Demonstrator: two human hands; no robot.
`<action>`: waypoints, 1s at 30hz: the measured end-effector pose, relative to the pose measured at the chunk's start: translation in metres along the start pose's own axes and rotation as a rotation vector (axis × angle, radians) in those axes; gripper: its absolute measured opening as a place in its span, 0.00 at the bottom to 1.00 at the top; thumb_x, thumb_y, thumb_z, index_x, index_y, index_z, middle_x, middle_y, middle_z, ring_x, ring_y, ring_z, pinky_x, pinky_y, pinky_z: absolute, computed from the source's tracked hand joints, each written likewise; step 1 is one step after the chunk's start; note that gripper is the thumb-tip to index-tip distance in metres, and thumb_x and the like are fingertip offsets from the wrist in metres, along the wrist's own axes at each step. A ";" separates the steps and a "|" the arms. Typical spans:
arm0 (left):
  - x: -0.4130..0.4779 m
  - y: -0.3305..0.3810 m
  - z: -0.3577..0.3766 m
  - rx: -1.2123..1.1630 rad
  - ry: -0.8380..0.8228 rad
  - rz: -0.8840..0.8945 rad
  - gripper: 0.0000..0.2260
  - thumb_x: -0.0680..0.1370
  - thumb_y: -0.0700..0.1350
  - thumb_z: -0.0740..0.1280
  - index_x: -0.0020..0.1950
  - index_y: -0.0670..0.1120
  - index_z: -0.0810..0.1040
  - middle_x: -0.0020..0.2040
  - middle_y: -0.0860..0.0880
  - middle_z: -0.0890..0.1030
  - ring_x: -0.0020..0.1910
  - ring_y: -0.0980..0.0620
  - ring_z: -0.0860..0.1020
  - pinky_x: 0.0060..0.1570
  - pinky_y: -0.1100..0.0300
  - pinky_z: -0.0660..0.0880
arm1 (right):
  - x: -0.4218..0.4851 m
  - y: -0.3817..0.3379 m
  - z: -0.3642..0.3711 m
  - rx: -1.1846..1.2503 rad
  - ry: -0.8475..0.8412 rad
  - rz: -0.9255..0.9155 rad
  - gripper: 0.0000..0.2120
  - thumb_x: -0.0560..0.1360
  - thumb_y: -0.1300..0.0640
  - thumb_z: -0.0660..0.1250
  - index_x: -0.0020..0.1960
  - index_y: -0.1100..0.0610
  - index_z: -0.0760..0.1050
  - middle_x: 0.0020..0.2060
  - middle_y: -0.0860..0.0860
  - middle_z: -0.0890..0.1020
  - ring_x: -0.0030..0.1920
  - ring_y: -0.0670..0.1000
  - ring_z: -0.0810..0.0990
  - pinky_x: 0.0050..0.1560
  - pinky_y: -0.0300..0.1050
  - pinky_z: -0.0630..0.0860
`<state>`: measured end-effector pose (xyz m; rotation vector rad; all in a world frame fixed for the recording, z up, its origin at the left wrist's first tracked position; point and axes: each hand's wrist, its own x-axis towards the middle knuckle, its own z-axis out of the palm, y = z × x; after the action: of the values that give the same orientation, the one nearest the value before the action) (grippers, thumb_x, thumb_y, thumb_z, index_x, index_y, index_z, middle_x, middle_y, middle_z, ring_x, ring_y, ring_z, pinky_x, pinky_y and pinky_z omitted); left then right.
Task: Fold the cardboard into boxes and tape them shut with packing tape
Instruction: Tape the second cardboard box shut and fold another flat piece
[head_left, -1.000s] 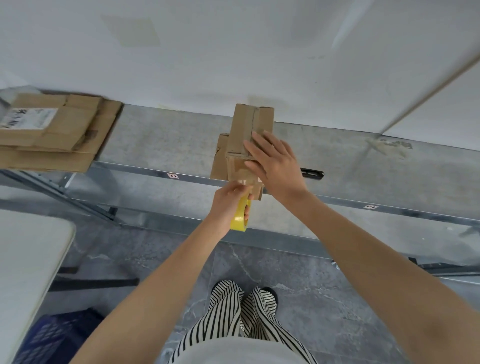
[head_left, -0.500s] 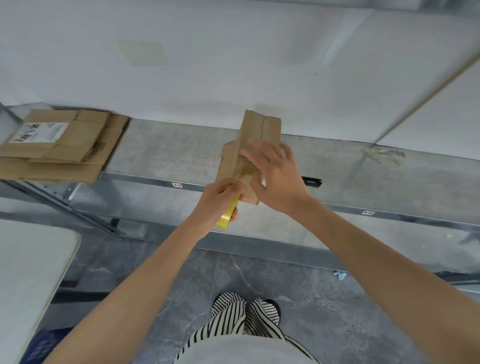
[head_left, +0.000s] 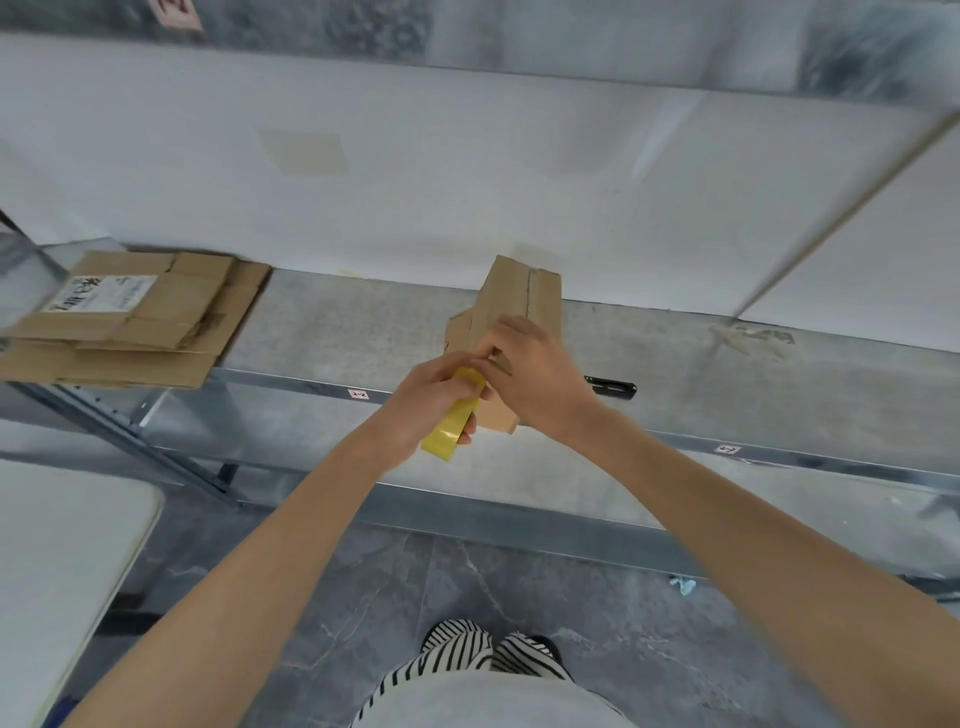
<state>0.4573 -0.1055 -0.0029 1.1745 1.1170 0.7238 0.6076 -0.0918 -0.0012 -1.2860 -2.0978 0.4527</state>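
A small brown cardboard box (head_left: 519, 306) stands on the grey metal shelf (head_left: 363, 338), its two top flaps meeting in a seam. My right hand (head_left: 540, 384) lies over the box's near end, fingers curled at its edge. My left hand (head_left: 436, 400) grips a yellow roll of packing tape (head_left: 453, 426) just below and left of the box, its fingertips meeting those of the right hand at the box's near edge. The near face of the box is hidden by both hands.
A stack of flattened cardboard (head_left: 124, 317) lies at the shelf's left end. A black tool (head_left: 613, 387) sits on the shelf edge right of my right hand. A white table (head_left: 57, 571) stands at the lower left. The white wall is behind.
The box has tipped and shifted slightly right. My right hand went from flat on top to curled at the near edge, and my left hand rose with the tape to meet it.
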 end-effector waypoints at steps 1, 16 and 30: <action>0.000 0.005 0.000 0.026 -0.007 0.004 0.09 0.77 0.34 0.60 0.51 0.44 0.78 0.40 0.47 0.79 0.29 0.48 0.74 0.29 0.59 0.73 | 0.002 0.000 -0.002 0.021 0.004 0.005 0.03 0.73 0.63 0.67 0.41 0.60 0.75 0.39 0.42 0.70 0.45 0.45 0.69 0.42 0.43 0.68; 0.007 0.062 -0.011 0.519 -0.010 0.054 0.12 0.79 0.43 0.61 0.62 0.50 0.74 0.33 0.47 0.82 0.29 0.48 0.76 0.29 0.62 0.73 | 0.022 -0.008 -0.044 0.304 0.046 0.211 0.05 0.73 0.66 0.65 0.39 0.61 0.73 0.31 0.48 0.75 0.31 0.41 0.70 0.34 0.32 0.66; -0.002 0.077 -0.027 0.998 0.091 0.191 0.18 0.77 0.55 0.64 0.33 0.43 0.72 0.29 0.49 0.81 0.28 0.54 0.79 0.38 0.59 0.72 | 0.009 0.013 -0.062 0.543 0.199 0.420 0.10 0.72 0.68 0.64 0.37 0.57 0.70 0.34 0.55 0.79 0.35 0.50 0.75 0.41 0.46 0.73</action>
<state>0.4386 -0.0772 0.0711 2.1179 1.5134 0.3342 0.6546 -0.0801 0.0403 -1.3589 -1.3972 0.9566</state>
